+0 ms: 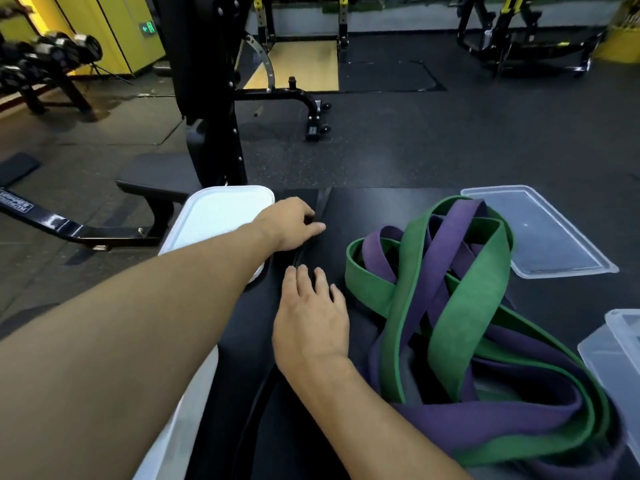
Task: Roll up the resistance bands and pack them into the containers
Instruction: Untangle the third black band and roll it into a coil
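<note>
Hands on the black band (298, 259) mid-surface: left hand (294, 223) pinches its far end beside the white lid (221, 216), right hand (311, 323) presses it flat, fingers spread. Green band (460, 306) and purple band (450, 237) lie tangled toward the right edge.

We read very little here. A green lit exit sign (148, 27) sits on the yellow wall panel (114, 39) at far left. It shows a left-pointing arrow and a running-figure pictogram, with no letters we can make out. A sticker (16, 203) is on the black frame bar (52, 224) of the machine low at left. It has two lines of white block capitals on black, upside down to us and too blurred to spell out. A small pale label (312, 130) is on the wheeled bench foot (317, 109) and is too small to read.
</note>
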